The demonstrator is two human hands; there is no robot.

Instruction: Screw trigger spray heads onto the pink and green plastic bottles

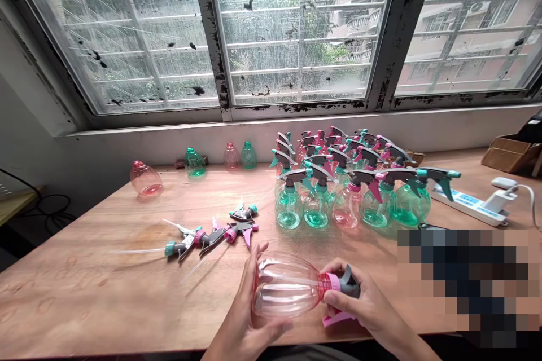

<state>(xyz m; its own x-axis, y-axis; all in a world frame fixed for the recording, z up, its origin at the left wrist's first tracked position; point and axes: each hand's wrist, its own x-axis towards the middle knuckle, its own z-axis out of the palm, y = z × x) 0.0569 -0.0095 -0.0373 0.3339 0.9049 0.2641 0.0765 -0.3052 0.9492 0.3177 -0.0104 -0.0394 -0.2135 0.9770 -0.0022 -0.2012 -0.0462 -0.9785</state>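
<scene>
A clear pink bottle (285,285) was held sideways in both hands, near the front edge of the worktop (105,304), base to the left, neck to the right. Its base end was cupped by the left hand (243,304), fingers up along it, thumb below. The pink collar (333,283) of the grey-and-pink spray head (349,286) at the neck was gripped between thumb and fingers of the right hand (364,299). Hands apart from each other, both clamped on the one assembly. Whether the worktop was touched by the bottle could not be told.

Loose spray heads (207,238) with thin tubes were piled beyond the left hand. Behind and to the right, green and pink bottles with spray heads fitted (317,208) were grouped upright in close rows. Four bottles without heads were seen toward the back: a tilted-looking pink one (146,181) at far left, then a green one (195,163), a pink one (231,158) and another green one (248,157). A white power strip (470,206) was placed right of the rows, with a brown box (506,153) behind. Right front area was pixelated.
</scene>
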